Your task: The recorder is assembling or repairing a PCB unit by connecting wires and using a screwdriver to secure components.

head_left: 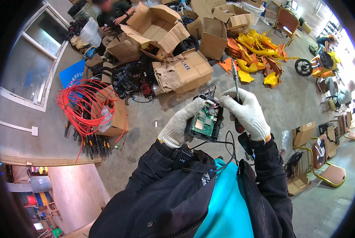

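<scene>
My left hand (pixel 180 123), in a white knit glove, grips the side of an opened black electronics case (pixel 210 138) in front of my chest. Inside the case lies a green circuit board (pixel 203 123), with thin wires (pixel 214 104) at its far end. My right hand (pixel 248 113), gloved too, is closed around a screwdriver (pixel 235 79); its metal shaft points up and away, and a dark and red handle end shows below the palm. The right thumb and fingertips are at the wires, though whether they pinch one I cannot tell. A black cable (pixel 229 146) loops below the case.
Beyond my hands lie cardboard boxes (pixel 183 71) and yellow and orange plastic panels (pixel 256 59). Coiled red cable (pixel 72 105) hangs over a box on the left. Chairs (pixel 330 174) stand at right, near a yellow two-wheeler (pixel 320 65). Other people (pixel 112 18) are farther off.
</scene>
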`<action>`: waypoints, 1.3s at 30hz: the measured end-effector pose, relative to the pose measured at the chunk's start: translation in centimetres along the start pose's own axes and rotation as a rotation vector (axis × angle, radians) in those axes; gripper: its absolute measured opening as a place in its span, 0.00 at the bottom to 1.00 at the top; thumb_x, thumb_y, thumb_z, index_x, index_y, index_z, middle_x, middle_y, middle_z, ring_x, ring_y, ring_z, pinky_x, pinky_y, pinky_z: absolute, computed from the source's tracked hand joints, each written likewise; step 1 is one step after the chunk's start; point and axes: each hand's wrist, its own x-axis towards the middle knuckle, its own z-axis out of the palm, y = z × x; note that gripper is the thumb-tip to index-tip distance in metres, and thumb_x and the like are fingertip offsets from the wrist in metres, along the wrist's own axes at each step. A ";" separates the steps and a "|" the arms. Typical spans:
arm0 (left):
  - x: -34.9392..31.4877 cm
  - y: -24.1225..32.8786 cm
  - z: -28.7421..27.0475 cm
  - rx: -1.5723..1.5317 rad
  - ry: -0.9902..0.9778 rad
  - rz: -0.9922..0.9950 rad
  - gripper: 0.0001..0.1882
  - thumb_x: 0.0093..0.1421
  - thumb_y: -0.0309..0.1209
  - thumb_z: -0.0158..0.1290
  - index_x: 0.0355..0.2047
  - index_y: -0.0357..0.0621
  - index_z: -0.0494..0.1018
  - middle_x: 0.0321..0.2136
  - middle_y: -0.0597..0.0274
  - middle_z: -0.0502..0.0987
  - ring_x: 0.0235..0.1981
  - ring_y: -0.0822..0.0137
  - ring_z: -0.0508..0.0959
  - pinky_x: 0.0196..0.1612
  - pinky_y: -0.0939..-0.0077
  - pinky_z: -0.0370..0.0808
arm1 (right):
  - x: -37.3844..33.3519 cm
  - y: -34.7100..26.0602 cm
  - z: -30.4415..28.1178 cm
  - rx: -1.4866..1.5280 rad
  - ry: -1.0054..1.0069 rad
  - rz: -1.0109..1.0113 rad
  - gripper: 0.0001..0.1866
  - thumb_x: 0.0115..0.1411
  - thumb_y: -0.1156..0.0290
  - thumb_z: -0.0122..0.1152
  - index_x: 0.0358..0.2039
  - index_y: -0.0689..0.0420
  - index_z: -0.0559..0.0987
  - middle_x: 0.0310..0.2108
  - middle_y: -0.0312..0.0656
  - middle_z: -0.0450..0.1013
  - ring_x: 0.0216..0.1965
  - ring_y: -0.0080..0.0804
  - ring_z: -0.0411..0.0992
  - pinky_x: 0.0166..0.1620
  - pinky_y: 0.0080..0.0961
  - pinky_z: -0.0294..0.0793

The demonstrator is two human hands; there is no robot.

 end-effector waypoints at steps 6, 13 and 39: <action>0.4 -0.1 0.3 0.043 -0.005 -0.001 0.29 0.74 0.51 0.48 0.59 0.35 0.72 0.48 0.40 0.82 0.44 0.48 0.87 0.46 0.56 0.88 | 0.0 0.2 -0.3 0.022 -0.019 0.033 0.15 0.65 0.61 0.66 0.43 0.62 0.84 0.29 0.34 0.80 0.26 0.16 0.70 0.30 0.20 0.70; 0.6 0.0 0.2 -0.007 -0.020 -0.004 0.23 0.74 0.45 0.52 0.57 0.39 0.74 0.45 0.53 0.83 0.42 0.60 0.87 0.44 0.64 0.87 | -0.3 0.5 -1.3 -0.046 -0.105 0.055 0.16 0.65 0.63 0.64 0.48 0.60 0.84 0.33 0.33 0.80 0.27 0.16 0.70 0.31 0.19 0.71; 1.1 -0.4 -0.4 0.095 0.087 -0.078 0.25 0.72 0.49 0.54 0.57 0.42 0.74 0.44 0.53 0.84 0.41 0.60 0.87 0.43 0.64 0.87 | -0.3 2.6 -0.2 -0.395 -0.006 -0.254 0.13 0.60 0.71 0.67 0.45 0.59 0.82 0.36 0.49 0.80 0.38 0.47 0.80 0.44 0.38 0.79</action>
